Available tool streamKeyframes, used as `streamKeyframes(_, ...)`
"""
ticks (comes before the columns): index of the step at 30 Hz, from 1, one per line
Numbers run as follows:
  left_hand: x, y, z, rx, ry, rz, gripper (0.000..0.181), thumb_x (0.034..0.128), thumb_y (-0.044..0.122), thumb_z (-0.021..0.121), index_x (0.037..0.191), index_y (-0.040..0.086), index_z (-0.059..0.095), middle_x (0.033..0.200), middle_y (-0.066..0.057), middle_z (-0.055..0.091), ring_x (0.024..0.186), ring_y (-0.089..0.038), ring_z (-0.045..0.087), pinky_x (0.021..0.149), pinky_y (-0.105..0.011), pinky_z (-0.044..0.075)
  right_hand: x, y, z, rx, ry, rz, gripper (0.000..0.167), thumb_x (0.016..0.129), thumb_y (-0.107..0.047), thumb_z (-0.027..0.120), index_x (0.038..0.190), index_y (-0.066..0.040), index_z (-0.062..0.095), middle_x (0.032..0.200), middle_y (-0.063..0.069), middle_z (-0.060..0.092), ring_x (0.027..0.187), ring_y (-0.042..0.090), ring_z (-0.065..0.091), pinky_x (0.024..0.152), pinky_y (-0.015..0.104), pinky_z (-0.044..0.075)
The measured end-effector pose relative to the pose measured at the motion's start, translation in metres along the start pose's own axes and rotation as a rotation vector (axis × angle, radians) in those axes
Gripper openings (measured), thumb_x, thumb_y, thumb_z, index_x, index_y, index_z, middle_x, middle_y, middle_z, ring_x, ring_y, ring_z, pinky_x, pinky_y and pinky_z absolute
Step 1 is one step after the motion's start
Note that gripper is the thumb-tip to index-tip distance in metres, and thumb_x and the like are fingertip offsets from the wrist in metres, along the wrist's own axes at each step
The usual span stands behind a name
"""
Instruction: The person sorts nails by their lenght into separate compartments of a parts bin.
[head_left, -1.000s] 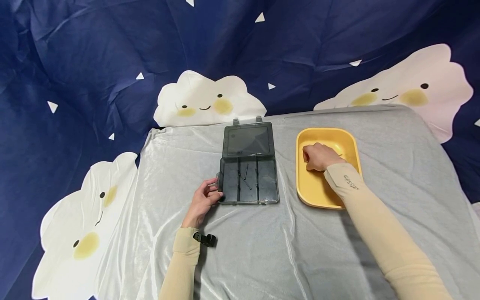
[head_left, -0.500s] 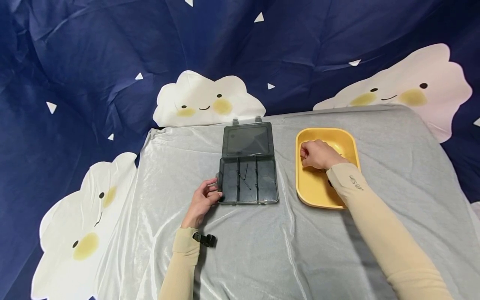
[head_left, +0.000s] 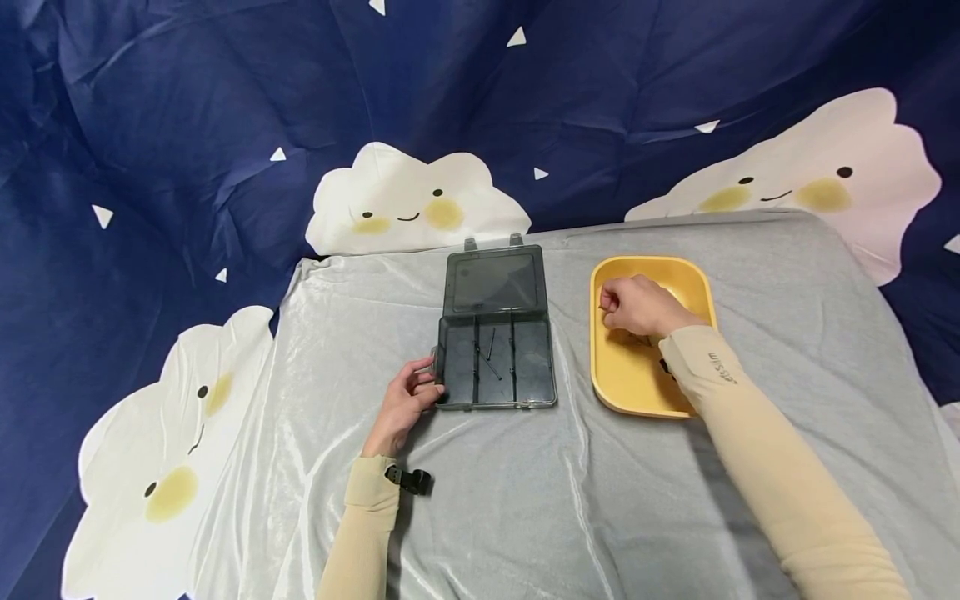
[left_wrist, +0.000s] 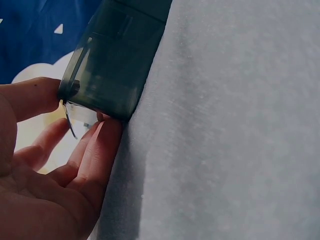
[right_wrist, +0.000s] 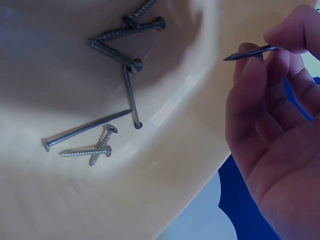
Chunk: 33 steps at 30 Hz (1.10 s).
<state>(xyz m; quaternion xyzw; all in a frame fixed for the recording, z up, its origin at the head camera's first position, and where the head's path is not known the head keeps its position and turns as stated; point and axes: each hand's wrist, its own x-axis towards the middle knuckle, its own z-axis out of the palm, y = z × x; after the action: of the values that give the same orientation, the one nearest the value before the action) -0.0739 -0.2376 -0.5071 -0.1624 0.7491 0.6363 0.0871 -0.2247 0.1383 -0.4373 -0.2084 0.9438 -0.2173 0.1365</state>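
Note:
My left hand point(head_left: 406, 404) holds a dark translucent compartment box point(head_left: 534, 367) by its left front corner. In the left wrist view the thumb point(left_wrist: 37, 97) presses the box's rim, while the fingers point(left_wrist: 92, 160) curl against its lower side near a clear latch point(left_wrist: 71, 120). The box's lid point(head_left: 497, 281) lies open; two nails point(head_left: 492, 343) rest in the middle of its three compartments. Over the yellow tub point(head_left: 624, 392), my right hand point(head_left: 643, 306) pinches a nail point(right_wrist: 250, 52), pointed end outward, between thumb and fingers.
In the tub lie several screws, such as a silver screw point(right_wrist: 86, 152), and two nails, one a long nail point(right_wrist: 87, 130). A grey cloth point(head_left: 487, 508) covers the table. Behind it hangs a dark blue backdrop point(head_left: 600, 75) with clouds.
My right hand has lifted slightly and shifted a little inside the tub's area, with more of the wrist camera side showing. The left hand and the box have stayed in place.

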Motion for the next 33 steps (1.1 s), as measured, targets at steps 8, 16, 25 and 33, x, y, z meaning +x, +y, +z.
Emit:
streamKeyframes(8,0.0,-0.002,-0.001,-0.004,-0.003,-0.005,0.056,0.0842,0.002,0.069,0.136,0.016,0.053,0.122,-0.016,0.057,0.09,-0.008,0.061,0.069,-0.026,0.05,-0.005,-0.005,-0.007,0.007,0.057,-0.038,0.013,0.073,-0.008,0.066,0.077,-0.014,0.055,0.073,0.001,0.053,0.072,0.019,0.051,0.066,0.032,0.036)
streamKeyframes(16,-0.001,-0.002,-0.001,-0.006,0.004,-0.004,0.056,0.0845,0.002,0.068,0.136,0.016,0.053,0.12,-0.014,0.057,0.088,-0.007,0.062,0.069,-0.026,0.05,-0.009,-0.011,-0.013,0.047,0.096,-0.095,0.01,0.075,-0.004,0.063,0.081,-0.011,0.059,0.075,0.002,0.056,0.073,0.018,0.051,0.071,0.032,0.038)
streamKeyframes(25,-0.001,-0.001,-0.001,-0.002,-0.003,-0.006,0.056,0.0851,0.002,0.068,0.137,0.016,0.052,0.122,-0.015,0.057,0.089,-0.007,0.061,0.07,-0.026,0.05,-0.013,-0.02,-0.02,0.078,0.14,-0.117,0.012,0.074,-0.002,0.062,0.081,-0.01,0.06,0.075,0.002,0.058,0.072,0.017,0.052,0.071,0.032,0.039)
streamKeyframes(33,0.0,-0.001,-0.001,-0.013,-0.008,-0.005,0.055,0.0854,0.003,0.068,0.136,0.016,0.052,0.121,-0.013,0.057,0.089,-0.007,0.061,0.07,-0.026,0.05,-0.02,-0.027,-0.025,0.139,0.166,-0.117,0.008,0.079,-0.004,0.064,0.086,-0.006,0.061,0.08,0.004,0.061,0.075,0.017,0.053,0.07,0.028,0.04)
